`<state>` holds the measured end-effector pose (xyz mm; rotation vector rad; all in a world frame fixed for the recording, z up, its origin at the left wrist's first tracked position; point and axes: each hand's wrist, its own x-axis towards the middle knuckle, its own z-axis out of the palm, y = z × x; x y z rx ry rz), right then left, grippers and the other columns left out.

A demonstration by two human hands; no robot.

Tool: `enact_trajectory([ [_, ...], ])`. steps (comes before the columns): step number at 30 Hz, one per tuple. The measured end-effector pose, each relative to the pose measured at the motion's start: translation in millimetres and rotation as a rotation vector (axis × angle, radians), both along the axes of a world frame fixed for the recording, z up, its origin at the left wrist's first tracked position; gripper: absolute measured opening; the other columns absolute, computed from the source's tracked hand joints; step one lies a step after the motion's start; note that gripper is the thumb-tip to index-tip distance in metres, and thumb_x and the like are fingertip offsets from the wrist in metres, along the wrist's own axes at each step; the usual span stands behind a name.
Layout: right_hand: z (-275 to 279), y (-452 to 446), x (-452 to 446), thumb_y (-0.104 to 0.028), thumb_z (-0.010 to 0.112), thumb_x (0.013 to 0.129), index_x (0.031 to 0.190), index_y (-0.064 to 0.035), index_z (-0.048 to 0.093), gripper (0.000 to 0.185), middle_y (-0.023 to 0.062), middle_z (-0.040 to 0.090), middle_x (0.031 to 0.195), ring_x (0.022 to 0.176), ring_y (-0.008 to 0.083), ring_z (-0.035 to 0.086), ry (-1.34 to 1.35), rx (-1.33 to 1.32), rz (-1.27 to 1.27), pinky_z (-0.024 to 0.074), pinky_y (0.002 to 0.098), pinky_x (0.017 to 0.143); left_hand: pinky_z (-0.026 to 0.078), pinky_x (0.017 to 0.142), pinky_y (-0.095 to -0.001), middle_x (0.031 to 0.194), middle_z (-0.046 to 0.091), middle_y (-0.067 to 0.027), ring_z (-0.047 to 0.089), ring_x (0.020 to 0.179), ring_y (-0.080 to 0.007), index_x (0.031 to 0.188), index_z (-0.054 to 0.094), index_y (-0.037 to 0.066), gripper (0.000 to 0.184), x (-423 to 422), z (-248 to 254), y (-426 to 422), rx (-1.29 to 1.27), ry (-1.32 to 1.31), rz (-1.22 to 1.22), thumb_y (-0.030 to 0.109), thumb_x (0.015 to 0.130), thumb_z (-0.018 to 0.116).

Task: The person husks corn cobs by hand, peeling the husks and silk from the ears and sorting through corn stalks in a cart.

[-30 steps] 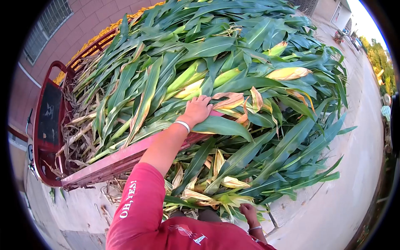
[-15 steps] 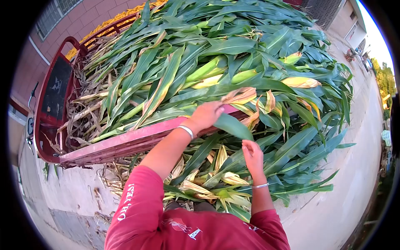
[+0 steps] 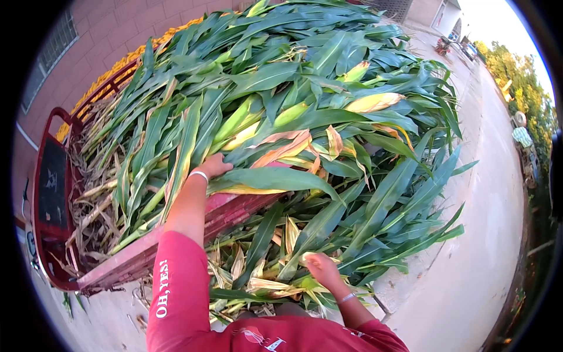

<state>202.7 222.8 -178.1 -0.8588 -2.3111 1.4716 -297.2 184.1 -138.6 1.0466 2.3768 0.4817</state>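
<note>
Green corn stalks with long leaves (image 3: 264,76) lie heaped on a red cart (image 3: 120,258). My left hand (image 3: 214,166) rests among the stalks just above the cart's side rail, its fingers curled and partly hidden by leaves, so what they grip is unclear. Beside it a broad green leaf (image 3: 275,178) hangs over the rail. Lower right, my right hand (image 3: 321,268) is closed above the stalks outside the cart; a small pale piece shows at its fingertips, too small to name. Husked ears (image 3: 373,102) show on the heap.
Yellow corn cobs (image 3: 111,73) lie behind the cart along a brick wall (image 3: 117,26). More stalks (image 3: 375,234) lean outside the rail, over dry husks near my feet. Concrete pavement (image 3: 469,234) runs along the right side.
My left hand has moved left along the rail, away from the brown husk leaves. My right hand rose to the broad leaf, then dropped lower and closed. The view has shifted.
</note>
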Motion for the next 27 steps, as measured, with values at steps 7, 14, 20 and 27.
enact_trajectory([
  [7,-52,13,167,-0.010,0.065,0.084,0.097,-0.0009,0.068,0.017,0.0108,0.068,0.085,0.079,0.0192,0.067,-0.398,0.014,-0.381,0.0525,0.0289,0.071,0.050,0.084,-0.0417,0.097,0.065,-0.0260,0.064,0.092,-0.0374,0.107,0.059,-0.004,0.052,31,116,-5,0.185,0.320,0.064,0.029,0.070,0.072],
  [14,-11,43,93,-0.015,0.062,0.088,0.102,0.0021,0.066,0.022,0.0051,0.068,0.088,0.080,0.0122,0.062,-0.082,-0.158,-0.425,0.0490,0.0257,0.072,0.050,0.072,-0.0481,0.082,0.063,-0.0233,0.062,0.079,-0.0412,0.098,0.050,-0.001,0.035,112,249,11,0.180,0.621,-0.233,0.020,0.074,0.066],
  [20,85,75,-6,-0.023,0.059,0.093,0.124,0.0008,0.052,0.040,0.0118,0.062,0.115,0.106,0.0186,0.059,0.486,-0.354,-0.410,0.0446,0.0301,0.094,0.051,0.070,-0.0478,0.074,0.062,-0.0229,0.063,0.073,-0.0400,0.097,0.046,-0.001,0.036,222,192,-46,0.169,0.365,-0.339,0.017,0.075,0.067],
  [27,123,133,-17,-0.048,0.054,0.092,0.124,-0.0021,0.048,0.056,0.0175,0.059,0.111,0.104,0.0317,0.058,1.156,-1.101,-0.586,0.0461,0.0406,0.094,0.052,0.059,-0.0441,0.068,0.061,-0.0170,0.063,0.062,-0.0355,0.103,0.045,0.003,0.041,349,110,-162,0.129,0.145,-0.275,0.015,0.073,0.071],
])
